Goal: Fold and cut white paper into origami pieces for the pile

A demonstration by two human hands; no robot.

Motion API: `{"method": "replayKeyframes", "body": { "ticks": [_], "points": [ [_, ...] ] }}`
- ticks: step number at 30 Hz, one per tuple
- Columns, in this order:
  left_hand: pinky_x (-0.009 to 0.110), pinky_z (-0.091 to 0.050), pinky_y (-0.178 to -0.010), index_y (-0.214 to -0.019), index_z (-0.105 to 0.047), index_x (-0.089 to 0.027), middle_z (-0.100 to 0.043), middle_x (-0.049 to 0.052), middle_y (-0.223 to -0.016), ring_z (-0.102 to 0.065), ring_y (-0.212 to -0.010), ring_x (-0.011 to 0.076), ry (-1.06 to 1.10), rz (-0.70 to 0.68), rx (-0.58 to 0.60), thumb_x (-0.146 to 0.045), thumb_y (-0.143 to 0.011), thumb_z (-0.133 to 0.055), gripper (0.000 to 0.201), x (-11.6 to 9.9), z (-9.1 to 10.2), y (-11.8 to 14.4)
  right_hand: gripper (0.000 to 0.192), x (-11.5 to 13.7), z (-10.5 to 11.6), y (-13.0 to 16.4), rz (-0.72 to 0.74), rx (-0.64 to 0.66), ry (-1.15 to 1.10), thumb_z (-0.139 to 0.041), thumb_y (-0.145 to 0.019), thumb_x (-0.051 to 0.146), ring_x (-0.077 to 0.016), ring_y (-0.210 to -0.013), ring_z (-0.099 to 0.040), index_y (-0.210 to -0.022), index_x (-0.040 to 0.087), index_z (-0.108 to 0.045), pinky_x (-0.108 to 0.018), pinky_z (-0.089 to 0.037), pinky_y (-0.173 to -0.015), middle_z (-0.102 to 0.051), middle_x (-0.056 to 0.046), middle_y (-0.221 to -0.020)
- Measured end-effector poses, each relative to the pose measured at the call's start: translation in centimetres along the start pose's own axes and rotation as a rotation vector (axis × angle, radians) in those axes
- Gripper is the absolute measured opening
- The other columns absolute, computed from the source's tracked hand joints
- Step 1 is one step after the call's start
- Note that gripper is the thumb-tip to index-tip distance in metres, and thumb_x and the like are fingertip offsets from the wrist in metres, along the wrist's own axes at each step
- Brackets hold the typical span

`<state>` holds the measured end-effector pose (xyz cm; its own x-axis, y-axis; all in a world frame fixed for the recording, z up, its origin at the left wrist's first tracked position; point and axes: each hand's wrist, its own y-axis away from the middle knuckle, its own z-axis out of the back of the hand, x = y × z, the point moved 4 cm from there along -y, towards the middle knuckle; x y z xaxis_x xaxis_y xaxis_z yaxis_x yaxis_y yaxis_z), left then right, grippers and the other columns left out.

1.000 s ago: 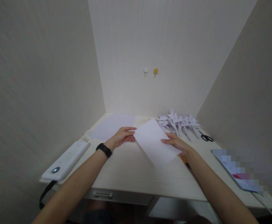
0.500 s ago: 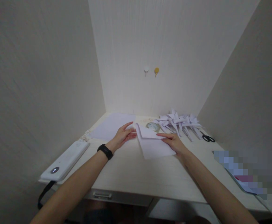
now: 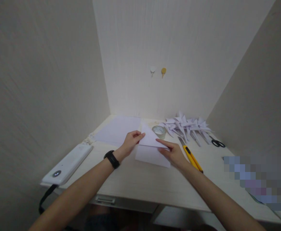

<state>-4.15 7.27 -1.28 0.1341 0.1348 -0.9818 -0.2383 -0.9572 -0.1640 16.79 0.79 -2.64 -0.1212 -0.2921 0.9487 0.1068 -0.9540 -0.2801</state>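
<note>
1. The sheet of paper (image 3: 152, 157) lies between the two hands, just below the centre of the frame, with its upper part turned over as a pointed flap.
2. The left hand (image 3: 132, 142) is at the paper's left side, thumb and fingers pinching it near the flap's left edge.
3. The right hand (image 3: 172, 154) is at the right side; its forefinger lies along the flap's right corner and its thumb sits lower, so it seems to pinch that corner too, though the underside is hidden.
4. Neither hand is nearer: both touch the paper. The flap's long slanting edge runs from upper left down to the right hand, while its lower edge lies almost level between the hands.
5. A roll of tape (image 3: 159, 130) stands just beyond that slanting edge; a yellow knife (image 3: 191, 157) lies right of the right hand.
6. A larger sheet (image 3: 118, 128) lies behind the left hand, left of centre.
</note>
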Motion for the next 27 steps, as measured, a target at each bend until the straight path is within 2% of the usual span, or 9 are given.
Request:
{"method": "replayKeyframes", "body": {
  "ticks": [3,5,7,9,12,14,19,23,27],
  "points": [
    [0.022,-0.033,-0.055,-0.071,-0.060,-0.015,-0.057,-0.002,-0.065,-0.048,-0.058,0.0095,0.011,-0.012,-0.026,-0.050,-0.065,-0.081,0.041,-0.4,0.1,0.1,0.082,0.9,0.0,0.1,-0.092,0.220,-0.197,-0.087,-0.062,0.029,-0.0270,-0.116,-0.063,-0.138,0.031,-0.056,-0.041,-0.050,-0.095,-0.057,-0.009,-0.143],
    [0.023,-0.033,-0.056,-0.073,-0.062,-0.015,-0.060,-0.001,-0.066,-0.049,-0.059,0.0102,-0.034,-0.030,0.000,-0.050,-0.066,-0.080,0.040,-0.7,-0.2,0.2,0.098,1.3,0.3,0.1,-0.143,0.234,-0.319,-0.088,-0.060,0.035,-0.0246,-0.111,-0.065,-0.146,0.035,-0.043,-0.039,-0.051,-0.093,-0.053,-0.011,-0.146],
    [0.023,-0.034,-0.056,-0.075,-0.063,-0.016,-0.061,-0.001,-0.065,-0.051,-0.058,0.0111,-0.118,-0.052,0.051,-0.050,-0.066,-0.079,0.039,-0.8,-1.1,0.5,0.099,1.4,0.6,-0.1,-0.188,0.173,-0.389,-0.087,-0.062,0.044,-0.0226,-0.103,-0.067,-0.148,0.034,-0.039,-0.037,-0.052,-0.088,-0.059,-0.012,-0.137],
    [0.024,-0.036,-0.057,-0.076,-0.065,-0.016,-0.062,-0.001,-0.063,-0.053,-0.058,0.0119,-0.216,-0.065,0.134,-0.047,-0.067,-0.079,0.036,-0.9,-2.5,0.8,0.093,1.1,0.7,-0.2,-0.239,0.086,-0.421,-0.085,-0.063,0.050,-0.0204,-0.091,-0.068,-0.145,0.031,-0.043,-0.033,-0.053,-0.079,-0.068,-0.009,-0.119],
    [0.024,-0.037,-0.056,-0.084,-0.068,-0.016,-0.063,-0.002,-0.063,-0.055,-0.058,0.0129,-0.323,-0.085,0.265,-0.041,-0.068,-0.079,0.031,-0.9,-5.0,1.1,0.077,1.1,0.7,-0.4,-0.266,-0.033,-0.452,-0.084,-0.063,0.050,-0.0176,-0.075,-0.066,-0.131,0.026,-0.056,-0.028,-0.051,-0.069,-0.072,-0.004,-0.096],
    [0.023,-0.038,-0.056,-0.093,-0.069,-0.017,-0.062,-0.003,-0.061,-0.056,-0.057,0.0130,-0.348,-0.116,0.307,-0.036,-0.068,-0.080,0.034,-0.9,-6.4,1.1,0.072,1.3,0.8,-0.4,-0.236,-0.094,-0.447,-0.086,-0.060,0.046,-0.0175,-0.072,-0.066,-0.123,0.024,-0.059,-0.028,-0.051,-0.067,-0.072,-0.003,-0.092],
    [0.024,-0.044,-0.060,-0.112,-0.067,-0.017,-0.066,-0.001,-0.065,-0.062,-0.062,0.0158,-0.357,-0.142,0.253,-0.032,-0.071,-0.078,0.046,-0.5,-7.9,0.5,0.077,1.3,1.8,-0.6,-0.197,-0.264,-0.295,-0.089,-0.053,0.042,-0.0211,-0.073,-0.066,-0.121,0.023,-0.056,-0.030,-0.051,-0.063,-0.073,-0.003,-0.091],
    [0.028,-0.050,-0.066,-0.113,-0.071,-0.018,-0.074,0.004,-0.077,-0.068,-0.070,0.0195,-0.410,-0.160,0.167,-0.034,-0.068,-0.081,0.049,-0.3,-7.5,1.0,0.083,1.0,3.2,-0.9,-0.169,-0.420,-0.208,-0.088,-0.050,0.047,-0.0213,-0.065,-0.064,-0.122,0.023,-0.055,-0.032,-0.050,-0.058,-0.071,-0.003,-0.083],
    [0.029,-0.053,-0.070,-0.109,-0.075,-0.022,-0.077,0.004,-0.084,-0.069,-0.072,0.0197,-0.435,-0.191,0.180,-0.027,-0.071,-0.079,0.039,-0.5,-7.2,2.3,0.083,1.4,3.8,-0.7,-0.115,-0.505,-0.118,-0.087,-0.052,0.049,-0.0212,-0.063,-0.062,-0.124,0.022,-0.053,-0.032,-0.049,-0.055,-0.068,-0.003,-0.079]
  ]
}}
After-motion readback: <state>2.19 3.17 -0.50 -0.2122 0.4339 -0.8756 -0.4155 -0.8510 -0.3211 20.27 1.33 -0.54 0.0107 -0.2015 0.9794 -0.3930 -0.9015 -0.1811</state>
